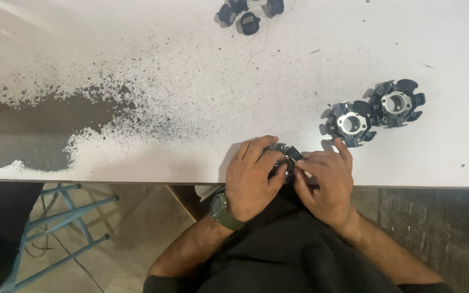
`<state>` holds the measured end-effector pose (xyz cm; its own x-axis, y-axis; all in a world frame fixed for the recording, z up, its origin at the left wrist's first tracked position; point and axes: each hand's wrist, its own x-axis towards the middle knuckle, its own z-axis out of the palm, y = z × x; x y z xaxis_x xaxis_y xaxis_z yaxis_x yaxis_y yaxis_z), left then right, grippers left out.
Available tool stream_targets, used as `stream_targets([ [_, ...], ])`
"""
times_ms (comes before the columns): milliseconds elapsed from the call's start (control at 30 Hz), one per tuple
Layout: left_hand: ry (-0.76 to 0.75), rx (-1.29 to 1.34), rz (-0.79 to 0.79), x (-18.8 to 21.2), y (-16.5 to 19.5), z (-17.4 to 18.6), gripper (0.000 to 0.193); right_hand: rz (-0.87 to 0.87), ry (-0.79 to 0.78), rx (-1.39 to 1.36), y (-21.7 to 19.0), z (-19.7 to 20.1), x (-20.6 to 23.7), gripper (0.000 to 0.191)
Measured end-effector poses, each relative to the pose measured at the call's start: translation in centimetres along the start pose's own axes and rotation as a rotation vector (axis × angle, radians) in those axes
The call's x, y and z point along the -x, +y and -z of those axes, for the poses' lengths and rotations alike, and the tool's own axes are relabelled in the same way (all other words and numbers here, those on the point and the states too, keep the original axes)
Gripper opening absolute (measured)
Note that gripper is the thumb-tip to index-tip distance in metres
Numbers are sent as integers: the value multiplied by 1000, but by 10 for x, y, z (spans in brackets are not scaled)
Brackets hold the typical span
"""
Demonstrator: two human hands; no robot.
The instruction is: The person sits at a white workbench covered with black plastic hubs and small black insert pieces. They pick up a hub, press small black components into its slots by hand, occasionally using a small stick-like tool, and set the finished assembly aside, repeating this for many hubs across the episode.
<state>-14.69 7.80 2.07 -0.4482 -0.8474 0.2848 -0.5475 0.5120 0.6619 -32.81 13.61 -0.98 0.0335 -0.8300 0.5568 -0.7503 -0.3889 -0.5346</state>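
Observation:
At the near edge of the white table (191, 92), both my hands close around one black round plastic part (285, 155). My left hand (252, 176), with a green watch on the wrist, grips its left side. My right hand (324, 182) pinches its right side with the fingertips. Most of the part is hidden under my fingers. Two similar black round parts with silver centre rings lie to the right: one part (351, 123) just beyond my right hand, the other part (397, 102) touching it further back.
Small black caps with thin wires (248, 15) lie at the far edge. A worn dark patch (44, 122) covers the table's left side. A blue metal frame (61, 228) stands on the floor at the lower left.

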Motion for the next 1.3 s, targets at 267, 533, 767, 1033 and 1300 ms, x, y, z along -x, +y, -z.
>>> stream_targets([
  [267,84,24,-4,-7,-6,-6,18,-5,40,22,-2,0,-8,34],
  [533,122,50,-61,-2,-9,-4,20,13,34,17,1,-3,-3,35],
  [767,93,27,-54,-5,-9,-1,18,-9,8,3,-1,-2,-8,32],
  [1033,64,38,-28,-7,-5,-7,17,-47,-10,-27,-1,1,-13,27],
  [1300,103,-4,-24,-8,-8,-19,12,-53,-7,-32,3,2,-11,26],
])
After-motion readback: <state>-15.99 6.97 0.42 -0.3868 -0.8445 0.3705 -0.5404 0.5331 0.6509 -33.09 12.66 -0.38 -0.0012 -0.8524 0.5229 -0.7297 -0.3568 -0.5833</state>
